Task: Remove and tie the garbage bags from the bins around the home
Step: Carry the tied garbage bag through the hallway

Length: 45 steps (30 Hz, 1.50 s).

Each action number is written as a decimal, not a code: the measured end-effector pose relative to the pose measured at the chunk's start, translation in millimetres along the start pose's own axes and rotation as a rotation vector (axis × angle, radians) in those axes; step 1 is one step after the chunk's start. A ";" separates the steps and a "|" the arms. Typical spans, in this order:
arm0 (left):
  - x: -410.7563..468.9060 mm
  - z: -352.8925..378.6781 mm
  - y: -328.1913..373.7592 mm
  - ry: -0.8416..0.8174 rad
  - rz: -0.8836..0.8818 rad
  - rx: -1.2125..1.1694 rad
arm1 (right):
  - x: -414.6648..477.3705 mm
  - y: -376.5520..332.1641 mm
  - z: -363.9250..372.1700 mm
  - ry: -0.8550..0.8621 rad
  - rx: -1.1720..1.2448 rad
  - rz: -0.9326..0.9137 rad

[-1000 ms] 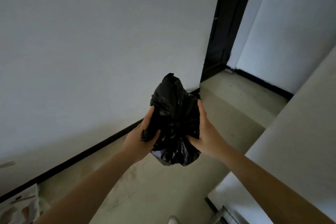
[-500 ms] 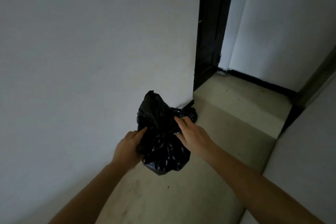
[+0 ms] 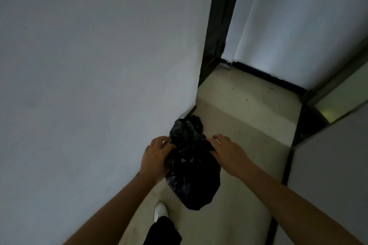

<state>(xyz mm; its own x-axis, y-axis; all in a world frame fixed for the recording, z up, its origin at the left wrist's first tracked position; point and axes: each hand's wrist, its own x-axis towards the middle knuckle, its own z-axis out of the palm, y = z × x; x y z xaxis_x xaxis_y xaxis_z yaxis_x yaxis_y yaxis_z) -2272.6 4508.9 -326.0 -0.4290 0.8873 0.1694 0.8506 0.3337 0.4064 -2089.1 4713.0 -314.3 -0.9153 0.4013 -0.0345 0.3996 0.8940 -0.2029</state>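
Note:
A full black garbage bag (image 3: 194,173) hangs in the air in front of me, its bunched top (image 3: 185,128) sticking up. My left hand (image 3: 156,157) grips the bag's neck from the left, fingers curled into the plastic. My right hand (image 3: 227,152) holds the neck from the right, fingers bent over the folds. A second dark bag (image 3: 198,122) seems to lie on the floor by the wall just behind the held one.
A white wall (image 3: 99,85) runs close on my left. A dark door frame (image 3: 219,26) stands ahead, with a raised floor step (image 3: 249,97) beyond. A grey wall (image 3: 334,175) closes in at right. My white shoe (image 3: 161,210) steps on the pale floor.
I have walked forward along the corridor toward the door frame. Both hands have moved up to the bag's neck, and the bag hangs lower and longer.

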 end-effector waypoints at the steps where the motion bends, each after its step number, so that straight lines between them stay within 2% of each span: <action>1: 15.4 4.1 -9.4 -0.031 0.012 -0.015 | 12.6 4.5 2.2 -0.005 0.022 0.019; 9: 121.5 62.6 -62.6 -0.255 -0.007 -0.105 | 92.5 53.2 47.5 -0.038 0.247 0.259; 12: 143.4 120.1 -92.4 -0.299 -0.057 -0.105 | 126.0 79.8 105.1 -0.128 0.303 0.311; 17: 163.4 243.6 -154.6 -0.348 -0.236 -0.129 | 185.9 125.8 236.7 -0.303 0.367 0.343; 21: 170.7 336.6 -207.0 -0.431 -0.316 -0.092 | 227.7 155.0 342.9 -0.364 0.371 0.350; 26: 178.9 423.5 -261.9 -0.421 -0.411 -0.050 | 270.9 175.1 451.5 -0.414 0.336 0.321; 33: 191.7 502.3 -315.3 -0.298 -0.696 -0.030 | 319.5 191.7 545.8 -0.449 0.362 0.371; 35: 190.5 511.8 -323.6 -0.261 -0.743 -0.035 | 322.5 195.9 555.1 -0.459 0.353 0.375; 38: 186.5 505.4 -324.1 -0.241 -0.693 -0.065 | 322.4 202.4 547.2 -0.449 0.353 0.380; 42: 197.7 461.1 -304.9 -0.275 -0.525 0.015 | 324.6 207.8 496.0 -0.407 0.311 0.313; 45: 227.0 405.3 -282.7 -0.200 -0.351 0.144 | 334.0 211.7 425.9 -0.297 0.233 0.222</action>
<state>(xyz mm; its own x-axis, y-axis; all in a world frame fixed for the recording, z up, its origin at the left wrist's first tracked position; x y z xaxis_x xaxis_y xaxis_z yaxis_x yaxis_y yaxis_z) -2487.2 4745.1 -766.3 -0.6447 0.7516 -0.1396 0.7034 0.6547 0.2767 -2331.7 4951.4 -785.6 -0.7969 0.4731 -0.3756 0.5973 0.7098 -0.3733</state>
